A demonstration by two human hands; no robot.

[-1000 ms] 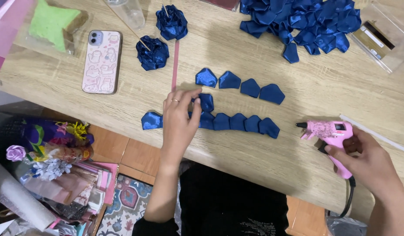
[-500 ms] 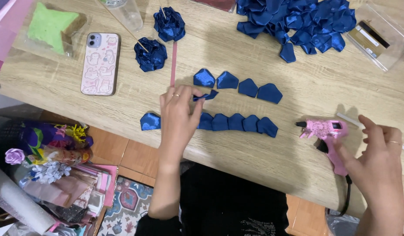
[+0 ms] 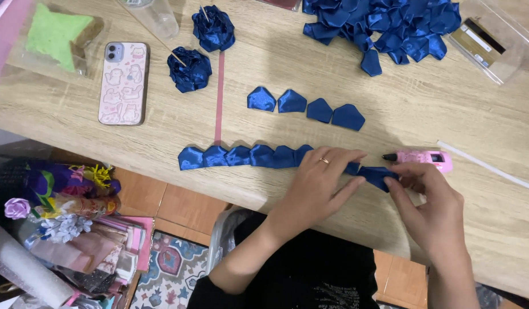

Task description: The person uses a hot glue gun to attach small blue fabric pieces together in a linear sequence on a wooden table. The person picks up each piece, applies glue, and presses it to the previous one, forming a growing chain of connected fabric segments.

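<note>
1. One wooden surface (image 3: 447, 109) carries everything.
2. Heaped blue petals (image 3: 384, 23) lie at 1 o'clock.
3. Left hand (image 3: 316, 183) presses flat on the long petal row (image 3: 241, 155), fingers together.
4. Right hand (image 3: 430, 200) pinches the end petal (image 3: 376, 174) at 3 o'clock of that row.
5. Pink glue gun (image 3: 419, 157) lies just beyond the right hand.
6. Four loose petals (image 3: 307, 106) sit at 12 o'clock.

head view, steeply down, close over table (image 3: 93, 143)
</note>
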